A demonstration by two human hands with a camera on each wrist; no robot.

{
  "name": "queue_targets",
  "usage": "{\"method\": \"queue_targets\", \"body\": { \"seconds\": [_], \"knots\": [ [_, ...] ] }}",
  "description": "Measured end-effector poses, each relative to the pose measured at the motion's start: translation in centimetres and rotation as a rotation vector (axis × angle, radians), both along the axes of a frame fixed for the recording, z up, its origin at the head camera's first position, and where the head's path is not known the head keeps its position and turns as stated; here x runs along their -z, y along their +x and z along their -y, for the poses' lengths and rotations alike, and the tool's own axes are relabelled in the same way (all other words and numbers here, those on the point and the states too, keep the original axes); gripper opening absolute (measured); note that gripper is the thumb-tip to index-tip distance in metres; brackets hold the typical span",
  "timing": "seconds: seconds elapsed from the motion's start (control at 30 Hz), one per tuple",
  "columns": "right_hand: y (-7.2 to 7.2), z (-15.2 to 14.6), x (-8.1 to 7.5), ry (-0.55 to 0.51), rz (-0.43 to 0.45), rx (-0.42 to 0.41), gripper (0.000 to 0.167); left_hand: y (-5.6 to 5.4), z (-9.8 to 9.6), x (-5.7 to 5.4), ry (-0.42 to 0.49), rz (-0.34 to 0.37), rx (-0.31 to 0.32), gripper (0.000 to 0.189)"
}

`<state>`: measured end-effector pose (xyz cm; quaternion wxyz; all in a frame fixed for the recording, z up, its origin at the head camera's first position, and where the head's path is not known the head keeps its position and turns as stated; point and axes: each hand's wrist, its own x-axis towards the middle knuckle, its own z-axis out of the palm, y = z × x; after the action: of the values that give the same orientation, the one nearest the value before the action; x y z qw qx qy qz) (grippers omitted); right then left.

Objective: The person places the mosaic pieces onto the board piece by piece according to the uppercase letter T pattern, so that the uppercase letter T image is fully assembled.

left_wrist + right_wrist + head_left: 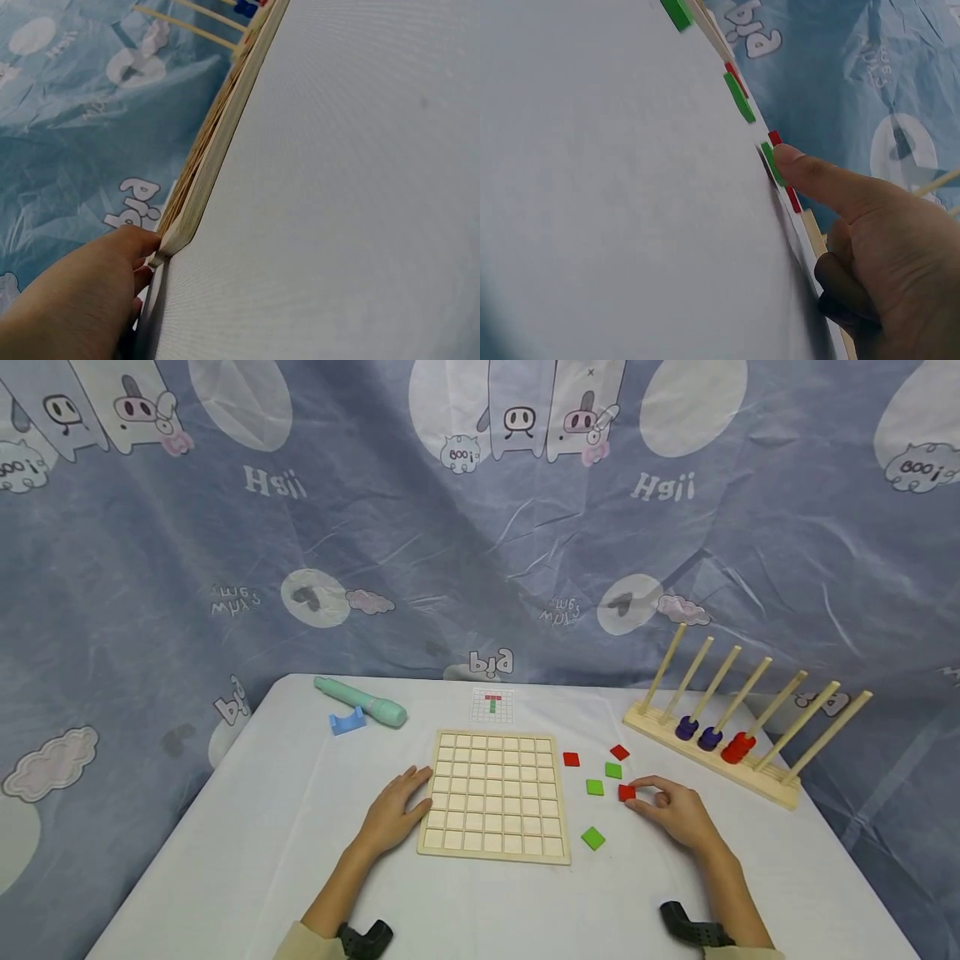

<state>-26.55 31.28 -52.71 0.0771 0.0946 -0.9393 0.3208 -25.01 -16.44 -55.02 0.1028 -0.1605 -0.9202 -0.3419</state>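
Note:
The wooden grid board (495,859) lies flat at the middle of the table. My left hand (393,808) rests against its left side, fingertips at the rim; in the left wrist view, that hand (86,296) touches the board's corner (184,229). My right hand (678,814) pinches a red square tile (626,792) between thumb and index finger, close over the tabletop. Around it lie two more red tiles, one near the board (572,760) and one farther back (619,752). Three green tiles are scattered there, among them a near one (593,837).
A wooden peg stand (705,758) with blue and red rings stands at the right. Behind the board lies a small pattern card (502,713). A green microphone-shaped object (363,700) and a blue holder (347,722) are at the back left. Patterned cloth (450,543) hangs behind the table.

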Motion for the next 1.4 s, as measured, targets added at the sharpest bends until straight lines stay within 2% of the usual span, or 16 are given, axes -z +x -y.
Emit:
{"method": "queue_targets", "body": {
  "seconds": [0.23, 0.43, 0.6, 0.73, 1.03, 1.4],
  "knots": [
    [-0.7, 5.5, -0.4, -0.040, -0.100, -0.098, 0.032, -0.1, 0.1, -0.1, -0.006, 0.012, -0.018, 0.051],
    [-1.4, 10.4, -0.6, -0.075, -0.158, -0.149, 0.034, -0.1, 0.2, 0.0, -0.004, 0.014, -0.023, 0.051],
    [-2.0, 13.9, -0.5, -0.082, -0.166, -0.155, 0.034, -0.1, 0.1, 0.0, 0.006, 0.005, -0.014, 0.051],
    [-2.9, 16.1, -0.4, -0.089, -0.151, -0.112, 0.033, -0.1, 0.1, -0.1, 0.013, 0.011, -0.016, 0.050],
    [-5.0, 18.5, 0.1, -0.067, -0.149, -0.031, 0.032, 0.0, 0.0, 0.0, 0.015, 0.012, -0.015, 0.049],
    [-5.6, 18.8, 0.2, -0.015, -0.112, -0.017, 0.033, -0.1, 0.0, 0.3, -0.002, -0.004, -0.017, 0.048]
  ]
}}
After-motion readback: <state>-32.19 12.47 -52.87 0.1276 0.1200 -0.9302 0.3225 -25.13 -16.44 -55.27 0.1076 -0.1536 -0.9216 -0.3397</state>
